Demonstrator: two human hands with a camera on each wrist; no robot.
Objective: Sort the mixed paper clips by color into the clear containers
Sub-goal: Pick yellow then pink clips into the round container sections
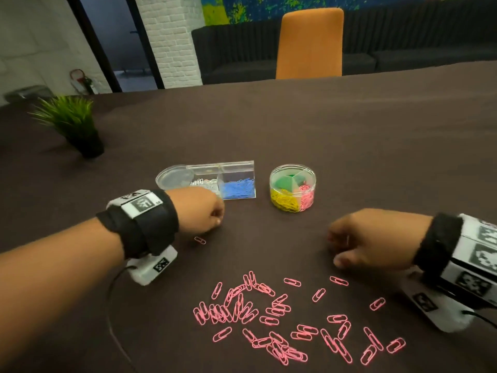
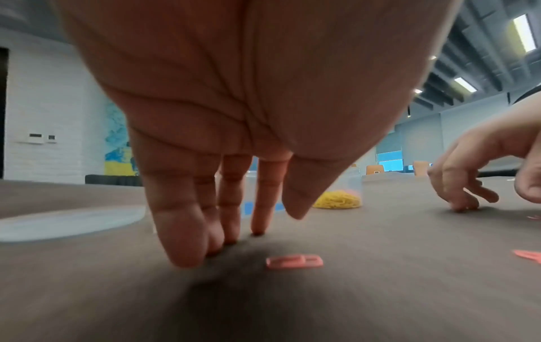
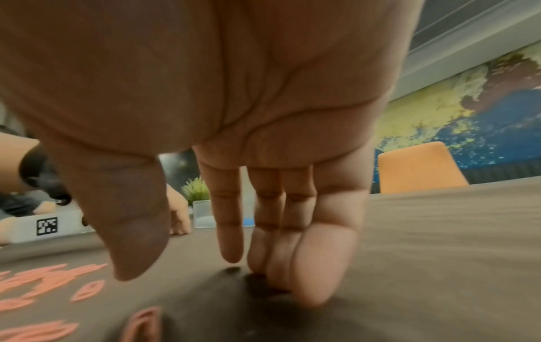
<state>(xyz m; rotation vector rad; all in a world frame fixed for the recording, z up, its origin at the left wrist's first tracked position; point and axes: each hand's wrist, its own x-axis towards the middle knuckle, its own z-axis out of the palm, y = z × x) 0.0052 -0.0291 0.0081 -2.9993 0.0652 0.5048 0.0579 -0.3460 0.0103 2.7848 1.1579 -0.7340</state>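
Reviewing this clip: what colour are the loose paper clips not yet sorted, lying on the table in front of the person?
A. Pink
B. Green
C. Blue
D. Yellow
A: the loose clips spread on the table are all pink, while blue ones sit in the rectangular box and yellow in the round container.

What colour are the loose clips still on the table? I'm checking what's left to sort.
Pink, all of them; the loose clips show best in the head view.
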